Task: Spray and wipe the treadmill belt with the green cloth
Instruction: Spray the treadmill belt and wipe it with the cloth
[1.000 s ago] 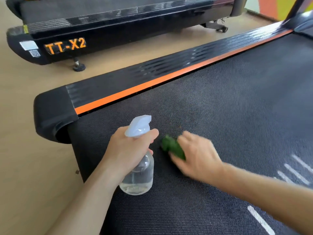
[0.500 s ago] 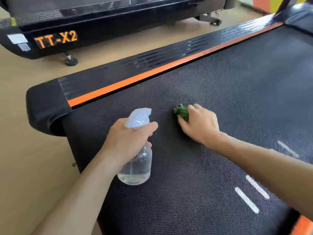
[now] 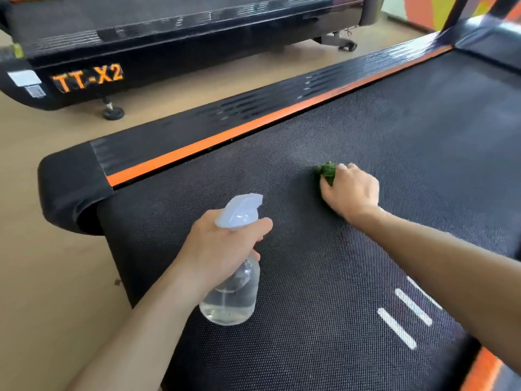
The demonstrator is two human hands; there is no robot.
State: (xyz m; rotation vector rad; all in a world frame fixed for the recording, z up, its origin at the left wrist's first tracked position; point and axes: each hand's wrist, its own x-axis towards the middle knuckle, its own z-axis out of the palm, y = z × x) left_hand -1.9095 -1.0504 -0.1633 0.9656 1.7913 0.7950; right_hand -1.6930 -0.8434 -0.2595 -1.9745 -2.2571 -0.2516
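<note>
- The right hand point(image 3: 351, 190) has its grip bunched around the cloth point(image 3: 327, 171), fingers curled over it and pressing it down on the belt point(image 3: 366, 136); only a green tuft shows past the fingertips.
- The left hand point(image 3: 222, 246) has a full grip around the neck of the bottle point(image 3: 231, 294), forefinger lying forward below the pale spray head point(image 3: 239, 211). Whether it is squeezing the trigger I cannot tell. The bottle hangs upright over the belt near the rear left corner, with clear liquid low in it.
- The cloth sits toward the left side of the belt, near the orange strip point(image 3: 253, 125) of the side rail but not touching it, and well ahead of the bottle.
- The step in hand looks like the wiping: cloth down and loaded, nozzle aimed roughly toward the patch beside it.
- Most of the belt further up and across to the right appears untouched, so I would judge the job is early to middling.
- The next move likely calls for a firm, flat drag of the cloth across the weave, in overlapping passes, with a fresh spray laid ahead of it and the bottle kept clear of the wiping arm.
- Count: one cloth, one bottle, two hands, three white stripes point(image 3: 406, 314) near the belt's rear edge, and a second treadmill point(image 3: 169, 38) marked TT-X2 alongside on the floor point(image 3: 42, 249).
</note>
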